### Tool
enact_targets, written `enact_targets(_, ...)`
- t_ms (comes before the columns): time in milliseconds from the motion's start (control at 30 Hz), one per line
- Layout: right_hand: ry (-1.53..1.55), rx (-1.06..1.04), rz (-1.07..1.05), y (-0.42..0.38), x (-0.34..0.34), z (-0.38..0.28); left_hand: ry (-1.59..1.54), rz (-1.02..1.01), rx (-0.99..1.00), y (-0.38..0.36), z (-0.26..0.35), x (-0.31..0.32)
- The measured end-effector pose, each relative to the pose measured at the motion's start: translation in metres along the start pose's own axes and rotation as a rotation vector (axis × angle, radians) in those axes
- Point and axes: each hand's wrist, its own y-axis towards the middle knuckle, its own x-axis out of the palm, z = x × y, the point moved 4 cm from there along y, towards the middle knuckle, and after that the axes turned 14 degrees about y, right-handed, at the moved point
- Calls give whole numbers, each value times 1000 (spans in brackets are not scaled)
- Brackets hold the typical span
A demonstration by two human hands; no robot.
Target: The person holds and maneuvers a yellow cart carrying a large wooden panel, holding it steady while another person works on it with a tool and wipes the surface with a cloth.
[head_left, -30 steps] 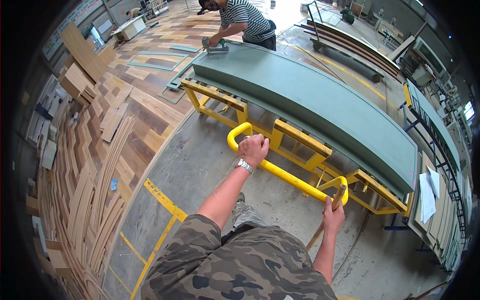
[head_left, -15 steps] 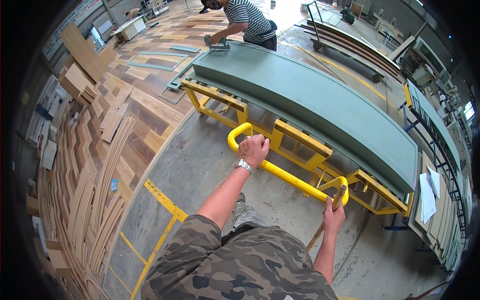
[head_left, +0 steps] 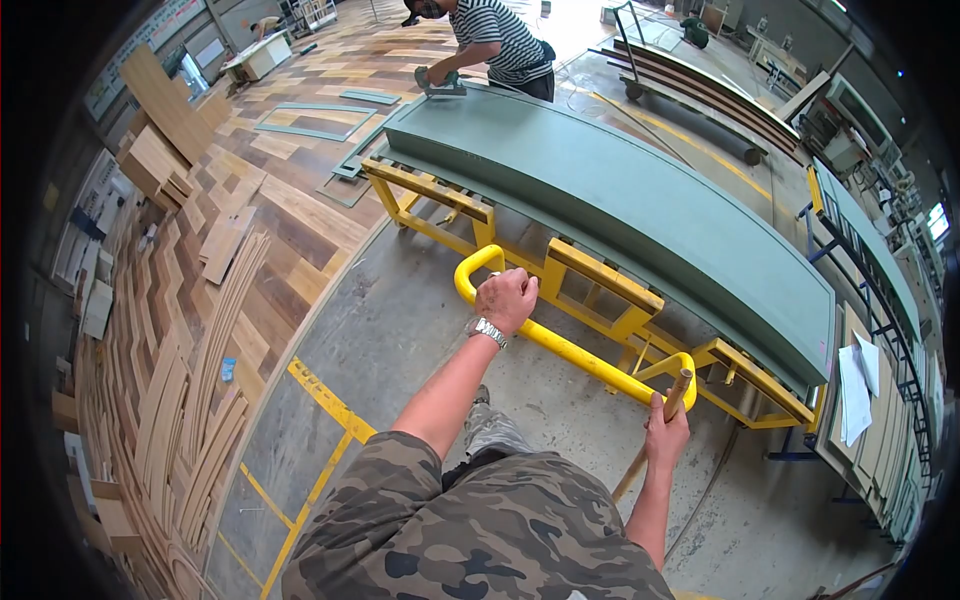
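Note:
My left hand (head_left: 507,301), with a metal-band watch (head_left: 487,332) at its wrist, is wrapped round the yellow handlebar (head_left: 580,358) near its left bend. My right hand (head_left: 666,432) grips a wooden stick (head_left: 631,473), whose top end rises past my fingers beside the handlebar's right bend. The handlebar stands in front of a yellow frame (head_left: 605,285) with wood-topped supports. A long green panel with a raised edge (head_left: 610,185) lies across that frame.
Across the panel a person in a striped shirt (head_left: 505,40) holds a green power tool (head_left: 440,86) at its far left end. To the right, papers (head_left: 855,390) rest on stacked boards (head_left: 870,450). Wood strips (head_left: 170,420) lie on the patterned floor at left. Behind stands a loaded cart (head_left: 690,95).
The other person's power tool has shifted slightly to the right along the panel's end. My two hands stay where they were.

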Motion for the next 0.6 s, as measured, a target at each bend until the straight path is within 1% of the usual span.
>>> enact_targets(67, -15, 4, 1, 0, 0, -1, 1, 0, 3, 0, 1, -3)
enact_targets(133, 27, 15, -3, 0, 0, 1, 20, -64, -7, 0, 2, -2)
enact_targets(233, 3, 11, -3, 1, 0, 1, 24, -73, -4, 0, 2, -3)
enact_targets(267, 4, 10, -3, 2, 0, 3, 24, -73, -3, 0, 2, -1)
enact_targets(333, 29, 3, -3, 2, 0, 6, -5, -2, -12, 0, 1, -1)
enact_targets(600, 18, -6, 1, 3, 0, 8, 7, -3, -7, 0, 1, 0)
